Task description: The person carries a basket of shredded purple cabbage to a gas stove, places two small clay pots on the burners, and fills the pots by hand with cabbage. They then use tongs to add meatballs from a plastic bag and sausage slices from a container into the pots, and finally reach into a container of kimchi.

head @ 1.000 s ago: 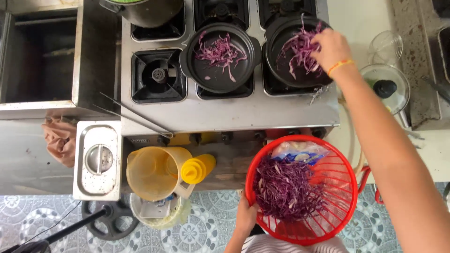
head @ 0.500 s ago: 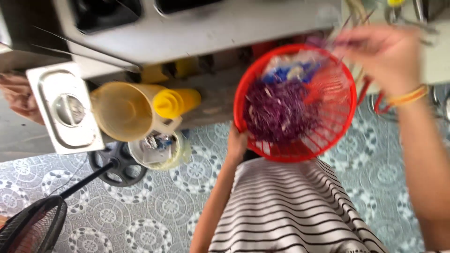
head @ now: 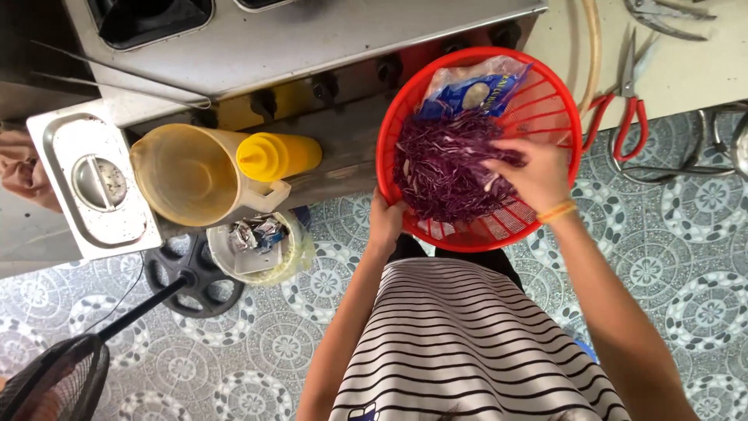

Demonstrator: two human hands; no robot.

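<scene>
Shredded purple cabbage (head: 448,168) lay heaped in a round red plastic basket (head: 561,109) held out in front of the person's striped shirt (head: 475,343), just below the steel stove front (head: 312,47). The right hand (head: 530,175) was sunk into the heap from the basket's right side, fingers curled and closed on a bunch of shreds, an orange band at the wrist. The left hand (head: 387,222) gripped the basket's near rim from underneath, thumb over the edge, keeping it level.

Judging from this, a good handful needed the fingers to close loosely from below so the thin, springy strands would lift together rather than trail off, and the supporting hand had to keep the rim flat, since the slotted wall would let loose bits slip through.

A crinkled blue and clear plastic bag (head: 475,86) sat against the basket's far wall, touching the cabbage. Left of the basket stood a yellow squeeze bottle (head: 276,156) lying beside a cloudy tan plastic jug (head: 183,175), and further left a small steel tub with a knobbed lid (head: 97,187). Right of the basket, red-handled scissors (head: 627,117) rested on the pale surface (head: 686,54). Below the basket spread a patterned tile floor (head: 686,257).
</scene>
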